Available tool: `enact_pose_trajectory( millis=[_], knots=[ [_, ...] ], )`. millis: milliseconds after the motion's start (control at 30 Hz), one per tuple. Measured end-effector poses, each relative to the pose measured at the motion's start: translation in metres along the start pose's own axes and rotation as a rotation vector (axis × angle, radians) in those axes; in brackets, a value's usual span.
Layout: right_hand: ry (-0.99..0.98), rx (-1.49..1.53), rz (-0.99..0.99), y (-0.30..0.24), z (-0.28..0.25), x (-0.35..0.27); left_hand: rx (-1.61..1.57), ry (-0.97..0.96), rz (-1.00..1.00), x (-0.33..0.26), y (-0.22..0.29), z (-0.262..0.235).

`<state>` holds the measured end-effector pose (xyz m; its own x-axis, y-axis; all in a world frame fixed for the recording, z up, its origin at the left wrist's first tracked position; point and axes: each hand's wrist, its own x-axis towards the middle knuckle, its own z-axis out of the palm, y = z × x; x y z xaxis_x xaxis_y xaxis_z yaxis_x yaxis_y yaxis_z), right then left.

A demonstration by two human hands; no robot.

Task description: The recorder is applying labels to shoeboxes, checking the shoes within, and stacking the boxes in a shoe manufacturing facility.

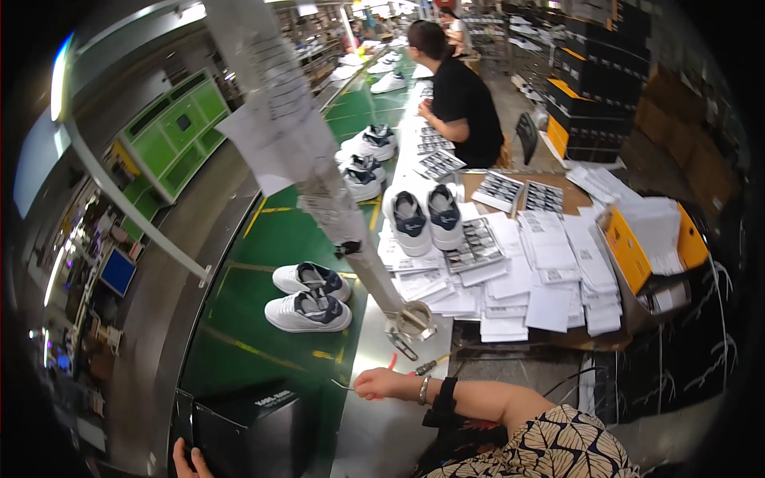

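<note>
At the lower left stands a black shoe box (247, 430) with pale lettering on its top edge. The fingers of my left hand (190, 460) curl around the box's near left end; the rest of that hand is cut off by the picture's edge. My right hand (381, 384) is closed over the metal strip beside the belt. A thin metal tool (343, 385) pokes out of its fingers, its kind hidden by the fist. Just beyond the knuckles shows a red piece (392, 361), and a tool with a yellowish shaft (431, 366) lies by the wrist.
A pair of white sneakers (309, 311) sits on the green conveyor belt (239, 319); more shoes stand farther along. A taped post (319, 183) rises between belt and table. Another pair (410, 223) stands beside paper stacks (550, 311). An orange box (629, 247) holds papers; a co-worker (466, 103) sits beyond.
</note>
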<state>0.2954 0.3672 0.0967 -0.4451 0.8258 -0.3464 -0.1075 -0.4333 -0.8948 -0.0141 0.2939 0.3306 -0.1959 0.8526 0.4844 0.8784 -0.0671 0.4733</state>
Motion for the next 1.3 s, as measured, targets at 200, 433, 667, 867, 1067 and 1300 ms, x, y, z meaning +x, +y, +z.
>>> enact_pose_trajectory(
  millis=[200, 433, 667, 867, 1067, 1300],
  knots=[
    [0.135, 0.014, -0.020, -0.043, -0.021, 0.061, -0.090, -0.103, -0.074, 0.024, -0.007, 0.035],
    [0.534, 0.223, -0.195, -0.084, -0.056, 0.145, 0.187, -0.085, 0.149, 0.042, 0.026, 0.079],
    [0.763, 0.277, -0.201, -0.099, -0.062, 0.208, 0.165, -0.064, 0.007, 0.031, 0.004, 0.060],
    [0.879, -0.651, -0.219, -0.086, -0.076, 0.241, 0.168, -0.108, 0.002, 0.030, 0.012, 0.061],
    [0.701, -1.310, -0.205, -0.103, -0.064, 0.214, 0.159, -0.109, 0.008, 0.033, 0.007, 0.067],
    [0.697, -1.106, -0.712, -0.100, -0.036, 0.185, 0.246, -0.036, 0.185, 0.019, 0.016, 0.064]
  ],
)
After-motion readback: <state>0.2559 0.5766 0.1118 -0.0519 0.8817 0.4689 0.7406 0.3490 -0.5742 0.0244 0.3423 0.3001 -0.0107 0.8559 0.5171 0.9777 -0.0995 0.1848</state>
